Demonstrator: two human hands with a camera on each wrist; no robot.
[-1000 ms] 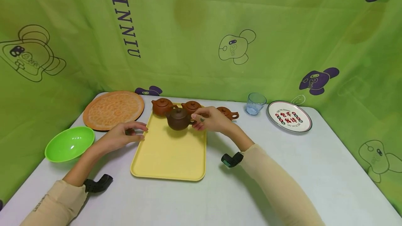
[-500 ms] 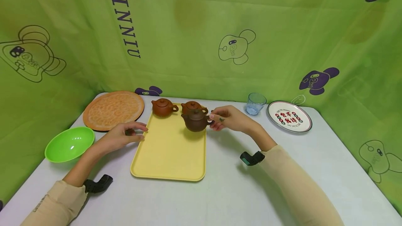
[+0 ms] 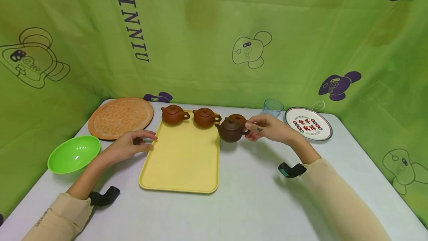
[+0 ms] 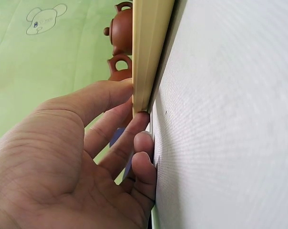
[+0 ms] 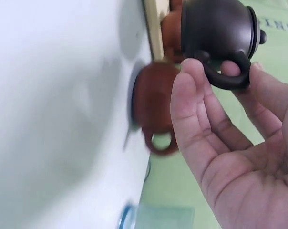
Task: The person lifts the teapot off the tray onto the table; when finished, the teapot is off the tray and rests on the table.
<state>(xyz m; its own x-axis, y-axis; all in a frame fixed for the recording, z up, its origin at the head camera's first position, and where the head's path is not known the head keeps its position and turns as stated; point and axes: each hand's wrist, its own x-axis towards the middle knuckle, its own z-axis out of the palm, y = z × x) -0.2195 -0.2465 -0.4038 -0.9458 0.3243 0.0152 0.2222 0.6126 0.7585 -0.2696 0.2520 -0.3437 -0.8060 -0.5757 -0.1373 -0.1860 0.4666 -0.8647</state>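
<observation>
My right hand (image 3: 267,127) pinches the handle of a dark brown teapot (image 3: 230,131), its body raised just right of the yellow tray (image 3: 180,166). The right wrist view shows the dark teapot (image 5: 218,28) upright above the table, thumb and fingers at its handle loop. Behind it, partly hidden, a reddish-brown teapot (image 3: 238,118) stands on the table right of the tray. Two more reddish-brown teapots, one at the far left corner (image 3: 173,115) and one at its right (image 3: 204,118), are at the tray's far end. My left hand (image 3: 125,146) holds the tray's left edge with curved fingers and thumb.
At the left are a green bowl (image 3: 75,155) and a round orange-brown mat (image 3: 122,118). A blue-tinted glass (image 3: 272,107) and a white patterned plate (image 3: 305,120) stand at the far right. Green printed cloth (image 3: 200,47) rises behind the white table (image 3: 254,196).
My right hand has carried the dark teapot rightward from over the tray, past its right edge, in front of the right reddish-brown teapot. The left hand has stayed at the tray's edge.
</observation>
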